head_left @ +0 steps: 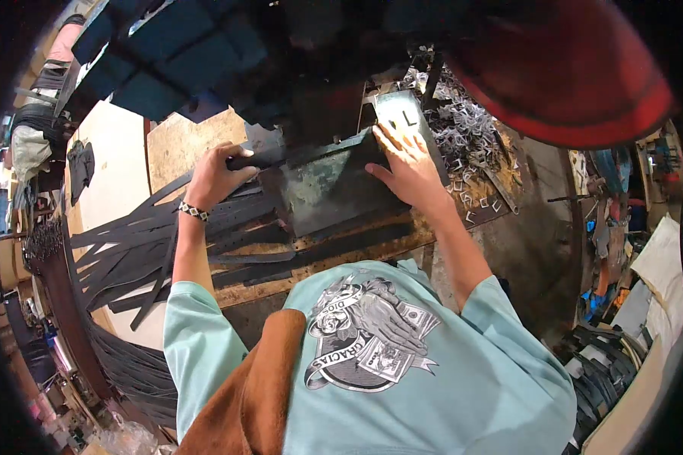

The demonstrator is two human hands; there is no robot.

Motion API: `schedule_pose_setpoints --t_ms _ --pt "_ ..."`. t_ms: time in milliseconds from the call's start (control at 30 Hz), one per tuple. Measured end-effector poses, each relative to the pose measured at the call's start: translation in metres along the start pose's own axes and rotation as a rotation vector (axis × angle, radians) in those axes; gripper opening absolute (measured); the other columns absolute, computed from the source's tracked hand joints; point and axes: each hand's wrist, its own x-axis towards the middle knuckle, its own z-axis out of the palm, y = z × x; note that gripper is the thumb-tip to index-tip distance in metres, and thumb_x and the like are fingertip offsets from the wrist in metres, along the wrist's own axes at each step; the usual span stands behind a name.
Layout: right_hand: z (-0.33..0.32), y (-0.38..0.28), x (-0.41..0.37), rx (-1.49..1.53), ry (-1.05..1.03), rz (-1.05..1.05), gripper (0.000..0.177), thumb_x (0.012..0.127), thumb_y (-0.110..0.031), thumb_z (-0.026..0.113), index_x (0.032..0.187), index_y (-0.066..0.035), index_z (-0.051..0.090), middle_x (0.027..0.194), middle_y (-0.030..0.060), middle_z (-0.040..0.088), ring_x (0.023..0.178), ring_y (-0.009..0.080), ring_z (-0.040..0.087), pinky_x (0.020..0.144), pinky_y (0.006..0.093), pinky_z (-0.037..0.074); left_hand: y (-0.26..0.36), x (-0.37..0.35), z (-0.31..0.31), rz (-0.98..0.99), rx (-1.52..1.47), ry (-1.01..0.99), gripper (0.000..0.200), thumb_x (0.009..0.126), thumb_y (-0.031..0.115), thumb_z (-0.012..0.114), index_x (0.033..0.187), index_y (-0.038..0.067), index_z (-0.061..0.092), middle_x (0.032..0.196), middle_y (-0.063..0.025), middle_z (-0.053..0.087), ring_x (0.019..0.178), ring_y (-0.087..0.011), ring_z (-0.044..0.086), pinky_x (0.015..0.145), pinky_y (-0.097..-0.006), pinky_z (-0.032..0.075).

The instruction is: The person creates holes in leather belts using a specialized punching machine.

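Note:
My left hand (224, 173), with a patterned bracelet at its wrist, is at the left side of the dark machine. Its fingers are curled, with the thumb and forefinger around a black strip (265, 158) by the machine's edge. Flat on a brightly lit metal plate (399, 108) rests my right hand (411, 168), fingers apart and thumb out to the left. A small black L-shaped piece (410, 118) lies on that plate just beyond the fingertips. Between the hands is a worn dark metal plate (334, 189).
Many long black strips (140, 243) lie across the wooden bench at left. Small cut pieces (467, 125) are heaped at the right, beside a flat metal bar (502, 189). A dark machine body (311, 61) and a red rounded part (577, 76) overhang the work area.

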Motion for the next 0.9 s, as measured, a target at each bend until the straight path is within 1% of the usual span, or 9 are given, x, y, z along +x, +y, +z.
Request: schedule_pose_setpoints --t_ms 100,200,233,333,433,533,567,633,900 --pt "0.001 -0.001 -0.003 -0.043 0.035 0.024 0.073 0.087 -0.035 0.080 0.146 0.002 0.054 0.152 0.0189 0.053 0.145 0.0363 0.045 0.120 0.0512 0.033 0.013 0.003 0.010 -0.007 0.024 0.040 0.031 0.075 0.016 0.088 0.099 0.000 0.076 0.092 -0.0161 0.073 0.086 -0.0313 0.072 0.079 -0.0370 0.054" --pt "-0.001 -0.001 -0.004 -0.067 0.023 0.077 0.075 0.086 -0.034 0.081 0.146 0.001 0.053 0.152 0.0183 0.053 0.143 0.0372 0.046 0.119 0.0520 0.034 0.026 0.010 0.012 -0.019 0.044 0.028 0.031 0.077 0.021 0.085 0.099 0.001 0.077 0.094 -0.0194 0.075 0.093 -0.0378 0.072 0.082 -0.0426 0.056" --pt "-0.007 -0.005 -0.004 -0.068 -0.017 0.090 0.072 0.091 -0.034 0.077 0.150 -0.001 0.050 0.156 0.0178 0.050 0.145 0.0359 0.045 0.120 0.0508 0.034 0.028 0.011 0.011 -0.062 0.022 0.005 0.030 0.077 0.020 0.085 0.100 0.001 0.077 0.094 -0.0196 0.075 0.092 -0.0382 0.072 0.082 -0.0426 0.056" --pt "-0.006 -0.012 -0.002 0.004 0.029 0.090 0.071 0.091 -0.033 0.077 0.149 -0.001 0.051 0.155 0.0181 0.050 0.145 0.0362 0.045 0.119 0.0520 0.035 0.036 0.013 0.009 -0.139 0.041 -0.049 0.030 0.076 0.019 0.085 0.100 0.001 0.077 0.096 -0.0196 0.076 0.094 -0.0381 0.072 0.084 -0.0418 0.056" --pt "-0.006 -0.017 0.000 -0.013 0.045 0.059 0.072 0.088 -0.033 0.079 0.148 -0.002 0.052 0.152 0.0178 0.053 0.143 0.0380 0.046 0.118 0.0535 0.034 0.036 0.013 0.009 -0.145 0.020 -0.051 0.030 0.076 0.017 0.085 0.100 0.001 0.077 0.098 -0.0197 0.076 0.096 -0.0377 0.073 0.086 -0.0407 0.056" --pt "-0.004 -0.015 -0.001 -0.036 0.052 -0.035 0.069 0.090 -0.035 0.077 0.146 -0.002 0.054 0.153 0.0171 0.052 0.144 0.0374 0.045 0.118 0.0536 0.034 0.028 0.010 0.007 -0.064 -0.025 0.007 0.029 0.077 0.016 0.085 0.100 0.000 0.077 0.098 -0.0205 0.075 0.096 -0.0377 0.073 0.086 -0.0405 0.056" --pt "-0.005 -0.017 -0.003 -0.017 0.000 0.008 0.066 0.093 -0.035 0.075 0.147 -0.004 0.055 0.156 0.0175 0.050 0.146 0.0351 0.044 0.117 0.0546 0.036 0.023 0.010 0.008 -0.044 -0.028 0.006 0.030 0.077 0.016 0.086 0.100 0.000 0.077 0.096 -0.0195 0.075 0.092 -0.0344 0.073 0.083 -0.0393 0.056" --pt "-0.003 -0.020 -0.003 -0.019 0.013 0.015 0.066 0.094 -0.036 0.074 0.148 -0.005 0.054 0.156 0.0173 0.050 0.146 0.0353 0.044 0.117 0.0561 0.035 0.018 0.010 0.009 -0.004 -0.032 0.004 0.031 0.076 0.016 0.088 0.101 0.000 0.076 0.091 -0.0175 0.075 0.085 -0.0278 0.074 0.078 -0.0370 0.056" --pt "0.006 -0.020 -0.002 -0.013 0.048 0.041 0.066 0.096 -0.037 0.072 0.150 -0.005 0.052 0.155 0.0183 0.050 0.145 0.0374 0.045 0.116 0.0582 0.035 0.025 0.013 0.006 0.005 0.011 0.014 0.032 0.075 0.018 0.087 0.098 -0.001 0.077 0.090 -0.0179 0.075 0.085 -0.0290 0.074 0.078 -0.0371 0.056"
